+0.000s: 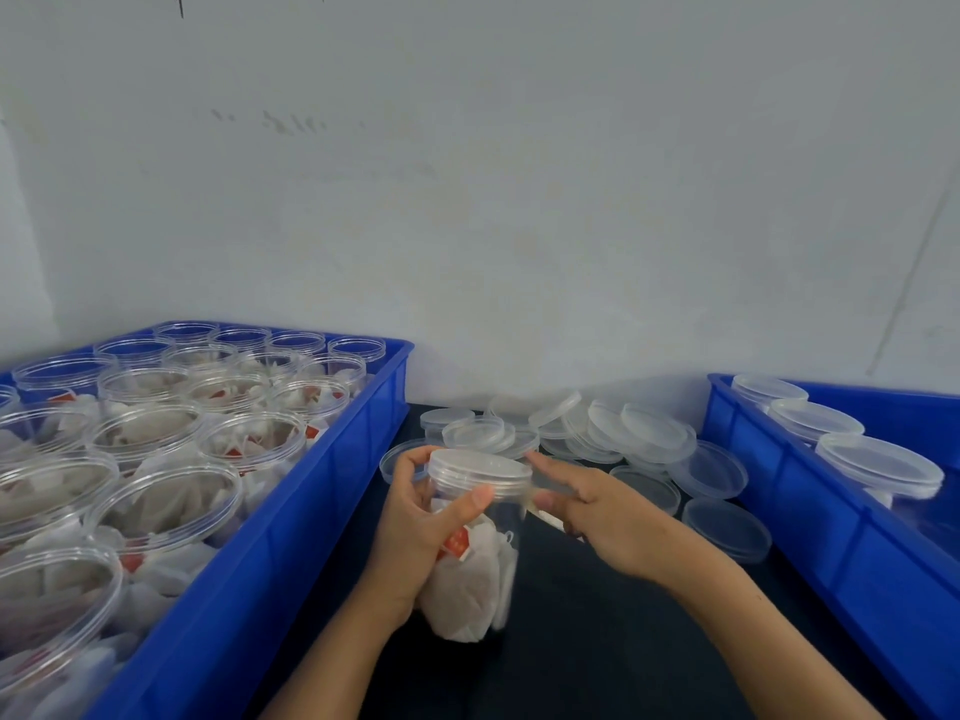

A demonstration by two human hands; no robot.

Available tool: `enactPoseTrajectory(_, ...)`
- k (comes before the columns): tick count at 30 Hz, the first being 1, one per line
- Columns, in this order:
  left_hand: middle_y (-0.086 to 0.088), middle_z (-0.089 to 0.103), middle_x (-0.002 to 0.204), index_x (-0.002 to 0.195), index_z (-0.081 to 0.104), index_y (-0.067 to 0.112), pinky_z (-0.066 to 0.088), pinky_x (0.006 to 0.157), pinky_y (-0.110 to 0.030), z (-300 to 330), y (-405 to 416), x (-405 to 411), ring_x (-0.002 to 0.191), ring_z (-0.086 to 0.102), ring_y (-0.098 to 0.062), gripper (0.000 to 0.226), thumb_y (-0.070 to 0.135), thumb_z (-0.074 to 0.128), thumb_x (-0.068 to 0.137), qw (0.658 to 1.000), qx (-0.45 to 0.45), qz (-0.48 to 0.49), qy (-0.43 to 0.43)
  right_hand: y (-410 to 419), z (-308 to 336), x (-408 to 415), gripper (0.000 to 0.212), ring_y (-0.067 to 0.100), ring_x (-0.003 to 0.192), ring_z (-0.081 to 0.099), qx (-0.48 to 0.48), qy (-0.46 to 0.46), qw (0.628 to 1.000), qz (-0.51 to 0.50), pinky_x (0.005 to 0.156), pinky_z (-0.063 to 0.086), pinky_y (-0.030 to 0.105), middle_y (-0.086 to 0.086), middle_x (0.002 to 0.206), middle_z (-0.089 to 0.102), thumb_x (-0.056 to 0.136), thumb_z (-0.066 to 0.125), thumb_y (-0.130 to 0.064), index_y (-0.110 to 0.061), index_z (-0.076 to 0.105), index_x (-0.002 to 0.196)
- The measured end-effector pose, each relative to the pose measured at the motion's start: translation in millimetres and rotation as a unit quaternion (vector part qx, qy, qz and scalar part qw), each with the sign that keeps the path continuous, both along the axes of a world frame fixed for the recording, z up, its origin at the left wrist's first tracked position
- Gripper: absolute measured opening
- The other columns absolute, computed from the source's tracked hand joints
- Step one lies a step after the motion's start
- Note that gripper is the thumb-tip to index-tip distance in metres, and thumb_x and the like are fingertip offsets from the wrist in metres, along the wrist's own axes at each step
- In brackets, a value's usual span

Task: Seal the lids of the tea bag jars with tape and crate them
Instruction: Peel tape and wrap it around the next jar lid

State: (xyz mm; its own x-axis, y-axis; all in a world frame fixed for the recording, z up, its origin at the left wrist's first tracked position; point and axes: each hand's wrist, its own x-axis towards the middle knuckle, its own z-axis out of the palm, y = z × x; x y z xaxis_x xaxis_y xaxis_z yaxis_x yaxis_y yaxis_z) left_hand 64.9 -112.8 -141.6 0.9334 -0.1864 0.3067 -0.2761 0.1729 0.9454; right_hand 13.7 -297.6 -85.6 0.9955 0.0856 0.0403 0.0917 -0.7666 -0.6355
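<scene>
My left hand [415, 532] grips a clear plastic jar [475, 553] of white tea bags with red tags, held tilted over the dark table. A clear lid [480, 472] sits on the jar. My right hand [602, 517] is at the lid's right side, with the index finger stretched to the rim and the thumb just below it. A pale translucent strip of tape [551, 518] shows between its thumb and curled fingers. The left blue crate [311, 511] holds several open jars of tea bags [150, 491]. The right blue crate [810, 517] holds lidded jars [878, 465].
A heap of loose clear lids [623, 439] lies on the dark table [597, 641] behind and right of my hands, between the two crates. A white wall [493, 200] rises directly behind the table.
</scene>
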Motion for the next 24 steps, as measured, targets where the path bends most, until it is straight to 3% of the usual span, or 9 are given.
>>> enactPoseTrajectory(3, 0.016, 0.072, 0.099, 0.116, 0.046, 0.027, 0.057, 0.066, -0.022, -1, 1, 2, 0.073, 0.067, -0.008, 0.071, 0.041, 0.089, 0.061, 1.000, 0.008, -0.015, -0.004, 2, 0, -1, 0.053, -0.010, 0.075, 0.038, 0.018, -0.011, 1.000, 0.013, 0.105, 0.035, 0.030, -0.026, 0.147, 0.034, 0.100, 0.047, -0.037, -0.048, 0.025, 0.147)
enactPoseTrajectory(6, 0.012, 0.073, 0.099, 0.114, 0.041, 0.032, 0.057, 0.066, -0.025, -3, 2, 2, 0.075, 0.068, -0.015, 0.072, 0.048, 0.081, 0.057, 1.000, 0.020, -0.020, -0.011, 5, 0, 0, 0.049, -0.010, 0.078, 0.040, 0.014, -0.024, 1.000, 0.009, 0.107, 0.036, 0.033, -0.024, 0.151, 0.035, 0.100, 0.048, -0.037, -0.053, 0.031, 0.143)
enactPoseTrajectory(11, 0.007, 0.068, 0.090, 0.105, 0.051, 0.027, 0.048, 0.058, -0.017, 2, -3, -7, 0.072, 0.062, -0.004, 0.046, 0.057, 0.066, 0.074, 0.996, 0.050, 0.042, -0.065, 11, -2, 0, 0.043, 0.014, 0.127, 0.050, -0.008, -0.050, 0.998, -0.043, 0.104, 0.041, 0.032, -0.013, 0.145, 0.048, 0.100, 0.046, -0.037, -0.049, 0.039, 0.140)
enactPoseTrajectory(13, 0.011, 0.063, 0.105, 0.118, 0.057, 0.027, 0.045, 0.071, -0.017, 1, -12, -15, 0.091, 0.061, -0.006, 0.047, 0.062, 0.048, 0.088, 0.976, 0.127, 0.148, -0.097, 14, -3, -2, 0.042, 0.014, 0.127, 0.051, -0.015, -0.057, 0.997, -0.057, 0.101, 0.042, 0.030, -0.012, 0.143, 0.049, 0.101, 0.045, -0.038, -0.046, 0.040, 0.142)
enactPoseTrajectory(15, 0.005, 0.054, 0.133, 0.144, 0.040, 0.023, 0.039, 0.085, -0.020, 0, -23, -26, 0.116, 0.055, -0.013, 0.072, 0.069, 0.023, 0.091, 0.940, 0.211, 0.241, -0.118, 18, -5, -5, 0.043, 0.014, 0.123, 0.053, -0.025, -0.063, 0.996, -0.058, 0.094, 0.041, 0.027, -0.011, 0.139, 0.053, 0.102, 0.041, -0.037, -0.044, 0.036, 0.144)
enactPoseTrajectory(17, 0.003, 0.044, 0.147, 0.153, 0.020, 0.023, 0.037, 0.094, -0.027, 2, -27, -30, 0.130, 0.047, -0.016, 0.086, 0.078, 0.018, 0.086, 0.935, 0.232, 0.247, -0.103, 22, -6, -6, 0.046, 0.016, 0.121, 0.053, -0.033, -0.062, 0.996, -0.050, 0.092, 0.040, 0.028, -0.007, 0.137, 0.055, 0.104, 0.036, -0.033, -0.042, 0.029, 0.148)
enactPoseTrajectory(20, 0.012, 0.055, 0.130, 0.143, 0.032, 0.031, 0.046, 0.087, -0.031, 6, -22, -27, 0.117, 0.056, -0.013, 0.104, 0.092, 0.043, 0.059, 0.940, 0.240, 0.228, -0.079, 25, -4, -10, 0.046, 0.015, 0.125, 0.050, -0.017, -0.055, 0.998, -0.030, 0.094, 0.039, 0.025, -0.005, 0.142, 0.049, 0.105, 0.033, -0.032, -0.044, 0.025, 0.148)
enactPoseTrajectory(22, 0.020, 0.061, 0.109, 0.122, 0.044, 0.038, 0.049, 0.075, -0.028, 9, -17, -22, 0.099, 0.061, -0.007, 0.090, 0.088, 0.054, 0.048, 0.947, 0.225, 0.222, -0.065, 24, -1, -11, 0.046, 0.013, 0.123, 0.050, -0.009, -0.053, 0.998, -0.016, 0.093, 0.038, 0.023, -0.008, 0.140, 0.050, 0.105, 0.033, -0.031, -0.046, 0.026, 0.147)
enactPoseTrajectory(24, 0.019, 0.065, 0.096, 0.106, 0.050, 0.039, 0.050, 0.072, -0.026, 10, -13, -17, 0.089, 0.063, -0.001, 0.080, 0.088, 0.060, 0.043, 0.959, 0.198, 0.196, -0.048, 22, 0, -11, 0.047, 0.005, 0.108, 0.053, 0.012, -0.037, 0.999, -0.003, 0.090, 0.039, 0.021, -0.018, 0.118, 0.056, 0.104, 0.034, -0.032, -0.048, 0.025, 0.148)
